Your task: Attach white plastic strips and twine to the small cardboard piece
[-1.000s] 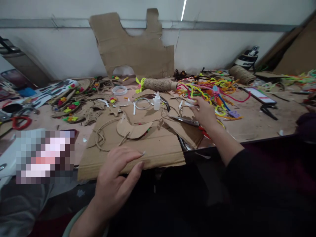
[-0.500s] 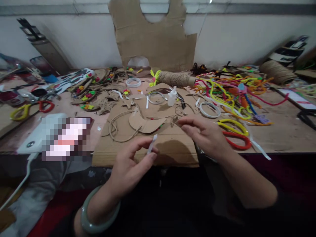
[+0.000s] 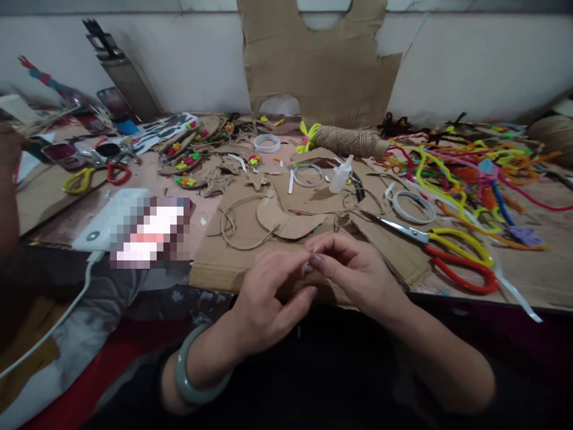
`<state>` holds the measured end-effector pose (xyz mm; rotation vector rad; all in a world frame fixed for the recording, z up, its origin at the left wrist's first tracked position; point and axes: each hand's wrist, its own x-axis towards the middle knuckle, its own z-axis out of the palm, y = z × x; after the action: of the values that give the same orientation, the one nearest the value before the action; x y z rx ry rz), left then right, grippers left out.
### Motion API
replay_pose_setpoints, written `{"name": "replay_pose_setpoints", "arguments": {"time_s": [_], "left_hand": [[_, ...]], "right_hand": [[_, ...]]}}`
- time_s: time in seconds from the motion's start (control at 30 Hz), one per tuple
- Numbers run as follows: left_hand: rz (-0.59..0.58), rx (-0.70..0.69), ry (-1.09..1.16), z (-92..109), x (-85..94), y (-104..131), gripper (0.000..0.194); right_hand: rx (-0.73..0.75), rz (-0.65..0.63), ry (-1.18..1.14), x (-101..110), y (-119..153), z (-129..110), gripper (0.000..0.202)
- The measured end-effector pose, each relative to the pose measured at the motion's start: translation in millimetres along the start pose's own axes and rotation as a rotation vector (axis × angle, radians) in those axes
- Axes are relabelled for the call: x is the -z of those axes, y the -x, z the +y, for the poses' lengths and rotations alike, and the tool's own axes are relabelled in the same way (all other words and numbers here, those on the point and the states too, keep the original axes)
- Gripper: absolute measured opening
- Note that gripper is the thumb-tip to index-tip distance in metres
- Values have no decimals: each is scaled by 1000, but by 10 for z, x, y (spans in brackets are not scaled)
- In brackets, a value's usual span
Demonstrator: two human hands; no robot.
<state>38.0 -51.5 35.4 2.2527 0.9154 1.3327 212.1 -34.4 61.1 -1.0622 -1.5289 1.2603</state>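
Note:
My right hand (image 3: 356,272) pinches a short white strip (image 3: 306,266) between thumb and forefinger, above the cardboard's near edge. Close against it, my left hand (image 3: 275,298) reaches its fingertips to the strip, with its thumb apart below. Most of the strip is hidden by the fingers. Just beyond the hands, a crescent-shaped cardboard piece (image 3: 286,222) lies flat, tied to a twine-wrapped ring (image 3: 228,239). The cardboard sheet (image 3: 219,272) lies under these. Scissors (image 3: 403,230) with yellow and red handles rest to the right of my right hand.
A small glue bottle (image 3: 341,176) stands on the cardboard near white rings (image 3: 414,206). A twine roll (image 3: 349,142) and colourful pipe cleaners (image 3: 487,179) lie behind. At left are a phone (image 3: 154,230), a white power bank (image 3: 101,230) and another person's arm (image 3: 8,191).
My hands have come together, and the white strip has passed from my left fingers to my right. The view has turned left, and the scissors' blades now show. Another person's arm has appeared at left.

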Motion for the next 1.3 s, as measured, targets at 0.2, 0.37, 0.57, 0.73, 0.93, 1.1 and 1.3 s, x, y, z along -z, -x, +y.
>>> {"name": "replay_pose_setpoints", "arguments": {"time_s": [0.2, 0.37, 0.57, 0.73, 0.93, 1.1, 1.3], "left_hand": [[72, -99, -247, -61, -50, 56, 49], [58, -115, -396, -54, -49, 113, 50], [23, -109, -459, -23, -40, 137, 45], [16, -87, -511, -28, -39, 142, 46], [16, -90, -529, -46, 48, -13, 47], [33, -22, -305, -40, 297, -196, 37], [162, 91, -209, -21, 513, -320, 18]], "right_hand": [[200, 194, 204, -9, 99, 57, 15], [234, 124, 155, -47, 135, 19, 9], [177, 154, 209, -42, 148, -7, 7], [150, 168, 249, -17, 147, 4, 9], [93, 180, 262, 6, 14, -81, 12], [96, 219, 113, 34, -115, -81, 11], [130, 203, 261, 105, -170, -78, 17]]}}
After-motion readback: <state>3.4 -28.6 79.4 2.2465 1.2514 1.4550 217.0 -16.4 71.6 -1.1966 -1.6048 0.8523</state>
